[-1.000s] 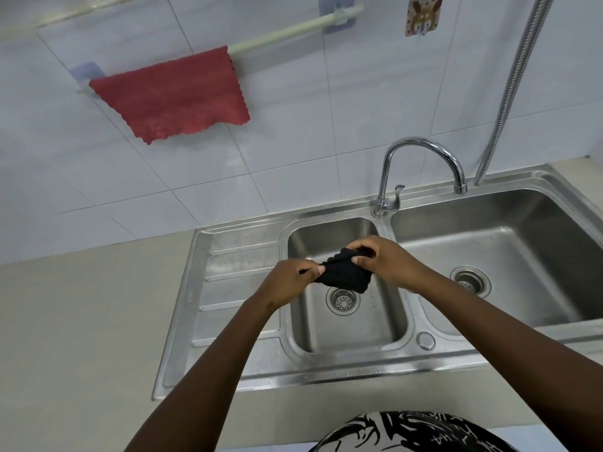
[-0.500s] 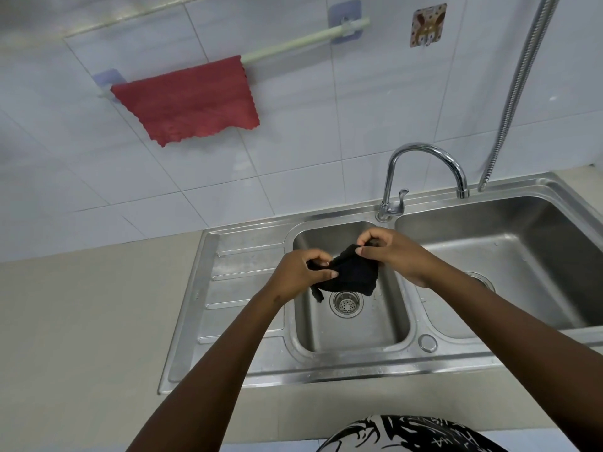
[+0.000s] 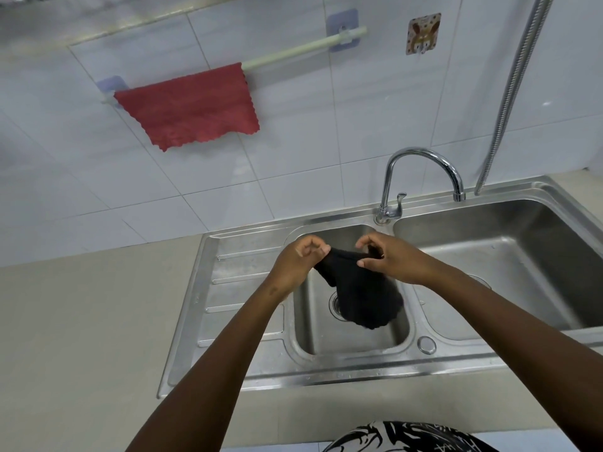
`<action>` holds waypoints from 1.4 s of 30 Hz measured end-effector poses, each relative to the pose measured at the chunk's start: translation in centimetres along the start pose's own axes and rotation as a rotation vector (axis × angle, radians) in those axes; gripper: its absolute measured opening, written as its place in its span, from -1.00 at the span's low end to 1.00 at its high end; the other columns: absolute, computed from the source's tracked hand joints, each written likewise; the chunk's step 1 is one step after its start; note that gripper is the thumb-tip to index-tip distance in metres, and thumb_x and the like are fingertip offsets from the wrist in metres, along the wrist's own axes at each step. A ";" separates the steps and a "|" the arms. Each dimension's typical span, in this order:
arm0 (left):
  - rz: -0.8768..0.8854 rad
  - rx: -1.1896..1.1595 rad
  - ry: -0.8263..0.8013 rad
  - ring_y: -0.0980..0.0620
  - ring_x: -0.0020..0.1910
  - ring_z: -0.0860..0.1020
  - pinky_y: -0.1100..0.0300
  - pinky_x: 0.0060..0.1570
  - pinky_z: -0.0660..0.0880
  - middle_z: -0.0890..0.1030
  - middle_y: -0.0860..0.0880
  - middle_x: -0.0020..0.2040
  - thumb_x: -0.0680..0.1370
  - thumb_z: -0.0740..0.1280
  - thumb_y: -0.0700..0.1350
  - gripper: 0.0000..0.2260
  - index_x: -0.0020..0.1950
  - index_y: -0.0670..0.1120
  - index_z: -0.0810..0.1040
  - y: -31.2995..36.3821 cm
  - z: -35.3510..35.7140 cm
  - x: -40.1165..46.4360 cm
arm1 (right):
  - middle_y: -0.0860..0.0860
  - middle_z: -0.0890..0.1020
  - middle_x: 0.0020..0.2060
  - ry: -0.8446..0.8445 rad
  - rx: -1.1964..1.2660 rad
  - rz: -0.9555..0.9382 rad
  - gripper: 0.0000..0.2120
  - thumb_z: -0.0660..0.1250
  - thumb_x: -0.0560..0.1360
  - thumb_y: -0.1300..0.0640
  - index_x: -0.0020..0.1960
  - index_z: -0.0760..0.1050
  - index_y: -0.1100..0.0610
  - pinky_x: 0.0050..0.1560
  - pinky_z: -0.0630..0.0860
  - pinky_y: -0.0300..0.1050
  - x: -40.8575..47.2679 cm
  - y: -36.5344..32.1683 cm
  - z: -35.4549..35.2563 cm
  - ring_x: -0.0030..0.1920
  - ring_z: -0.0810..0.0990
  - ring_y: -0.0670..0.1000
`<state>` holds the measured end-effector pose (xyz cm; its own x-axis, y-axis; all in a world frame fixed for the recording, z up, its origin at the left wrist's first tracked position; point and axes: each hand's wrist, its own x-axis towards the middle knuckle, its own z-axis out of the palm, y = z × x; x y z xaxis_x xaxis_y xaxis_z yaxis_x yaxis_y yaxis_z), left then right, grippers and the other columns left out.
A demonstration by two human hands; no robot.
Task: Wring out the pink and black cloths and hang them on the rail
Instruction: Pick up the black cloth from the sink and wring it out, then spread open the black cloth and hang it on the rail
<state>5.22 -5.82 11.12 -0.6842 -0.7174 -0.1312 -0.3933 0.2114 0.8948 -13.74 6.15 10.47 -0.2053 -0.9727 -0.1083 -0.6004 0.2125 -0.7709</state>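
Observation:
The black cloth [image 3: 362,295] hangs over the small left basin of the steel sink [image 3: 248,373], held by its top edge. My left hand [image 3: 298,261] pinches one upper corner and my right hand [image 3: 390,256] pinches the other, so the cloth droops open between them. The pink cloth [image 3: 189,104], reddish in this light, is draped over the left part of the pale rail [image 3: 293,53] on the tiled wall, above and to the left of my hands.
A chrome tap [image 3: 421,177] stands behind the basins. A metal hose [image 3: 509,93] runs down the wall at the right. The large right basin [image 3: 509,262] lies beside my right arm. A beige counter [image 3: 81,337] stretches left of the drainboard.
The black cloth was bunched between my hands; now my hands have drawn apart and it hangs spread out. The view has shifted so the rail sits lower in the frame.

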 end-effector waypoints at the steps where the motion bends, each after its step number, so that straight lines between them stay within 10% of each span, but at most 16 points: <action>1: 0.045 0.067 -0.001 0.26 -0.16 0.56 0.25 -0.04 0.46 0.63 0.10 -0.15 0.57 0.30 0.03 -0.85 -0.05 -0.04 0.55 0.2 0.0 0.0 | -0.14 0.49 -0.19 -0.017 -0.054 -0.003 -0.81 0.35 0.49 0.05 0.08 0.47 0.05 -0.20 0.35 -0.32 0.0 -0.2 -0.3 -0.17 0.48 -0.11; 7: 0.130 0.100 -0.147 0.23 -0.26 0.51 0.37 -0.19 0.43 0.54 0.08 -0.22 0.54 0.36 0.01 -0.89 0.00 0.04 0.48 1.0 -1.1 0.2 | -0.04 0.50 -0.31 0.095 -0.163 -0.060 -0.91 0.31 0.50 0.14 -0.18 0.50 0.08 -0.27 0.30 -0.38 0.2 0.0 -2.2 -0.24 0.49 -0.01; 11: -0.035 0.436 -0.392 -0.02 0.05 0.61 0.15 -0.01 0.54 0.64 -0.06 0.08 0.39 0.52 0.01 -0.59 0.19 0.04 0.50 -0.4 -1.9 0.4 | 0.02 0.57 -0.16 0.294 -0.110 -0.159 -0.98 0.35 0.47 0.17 -0.13 0.55 0.09 -0.12 0.37 -0.30 -0.3 -0.4 -3.0 -0.13 0.52 -0.03; 14: 0.011 0.764 -0.153 -0.07 -0.06 0.60 0.15 -0.13 0.45 0.65 -0.11 -0.05 0.51 0.38 0.01 -0.78 0.04 -0.10 0.63 -1.8 -2.6 0.4 | 0.00 0.63 -0.23 0.393 -0.020 -0.116 -0.97 0.36 0.47 0.18 -0.13 0.58 0.12 -0.22 0.37 -0.38 -0.9 -0.6 -3.0 -0.20 0.56 -0.04; 23: 0.014 0.652 0.364 0.05 -0.13 0.52 0.22 -0.18 0.39 0.60 -0.01 -0.05 0.57 0.26 -0.12 -0.82 0.02 -0.01 0.66 -2.7 -3.0 -0.1 | 0.00 0.62 -0.36 0.293 -0.151 0.092 -0.77 0.39 0.42 0.23 -0.34 0.50 -0.03 -0.25 0.44 -0.13 -1.2 1.8 -2.8 -0.31 0.58 0.02; 42: 0.026 0.835 0.526 0.00 -0.23 0.56 0.20 -0.33 0.44 0.55 -0.01 -0.11 0.55 0.23 -0.16 -0.81 -0.10 -0.01 0.64 -1.3 -5.8 -1.1 | 0.03 0.62 -0.34 0.398 -0.289 0.098 -0.86 0.26 0.49 0.11 -0.23 0.52 0.00 -0.27 0.49 -0.05 0.7 1.0 -3.4 -0.27 0.59 0.09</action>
<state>10.06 -9.20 12.59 -0.4179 -0.8670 0.2713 -0.8276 0.4865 0.2799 -17.16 6.01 11.77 -0.5160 -0.8481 0.1198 -0.7419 0.3727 -0.5574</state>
